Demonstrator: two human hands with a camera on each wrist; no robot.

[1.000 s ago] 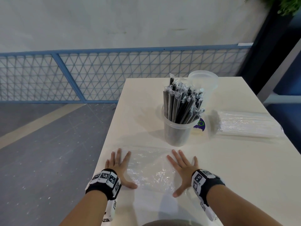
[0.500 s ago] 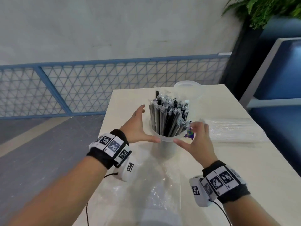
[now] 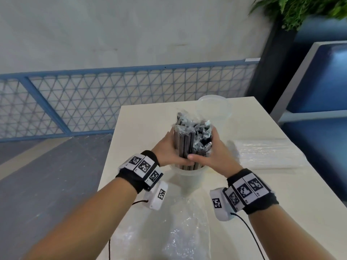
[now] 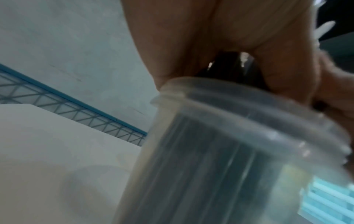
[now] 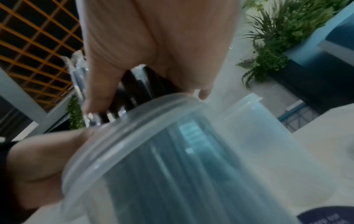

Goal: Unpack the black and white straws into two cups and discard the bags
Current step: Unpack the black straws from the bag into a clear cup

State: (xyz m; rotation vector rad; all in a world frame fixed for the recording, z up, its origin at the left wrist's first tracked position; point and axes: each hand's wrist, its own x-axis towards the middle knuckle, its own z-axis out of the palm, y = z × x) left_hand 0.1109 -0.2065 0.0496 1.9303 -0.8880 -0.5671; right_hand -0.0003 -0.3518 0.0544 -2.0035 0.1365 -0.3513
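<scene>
A bundle of wrapped black straws (image 3: 185, 145) stands upright in a clear plastic cup (image 3: 189, 177) at the middle of the table. My left hand (image 3: 167, 149) grips the bundle from the left and my right hand (image 3: 214, 152) from the right, thumbs meeting in front just above the rim. Both wrist views look up the cup (image 4: 229, 159) (image 5: 172, 166) to the straws (image 4: 229, 68) (image 5: 139, 84) between the fingers. A second, empty clear cup (image 3: 214, 107) stands behind. The bag of white straws (image 3: 266, 152) lies flat at the right. An empty clear bag (image 3: 185, 231) lies in front of the cup.
The cream table (image 3: 142, 128) has its left edge close to my left wrist, with grey floor below. A blue mesh railing (image 3: 112, 98) runs behind. A blue bench (image 3: 319, 87) and a dark planter with greenery (image 3: 308, 10) stand at the right.
Both hands lifted off the flat empty bag, reached forward and closed around the black straws in the cup. The head view has tilted up.
</scene>
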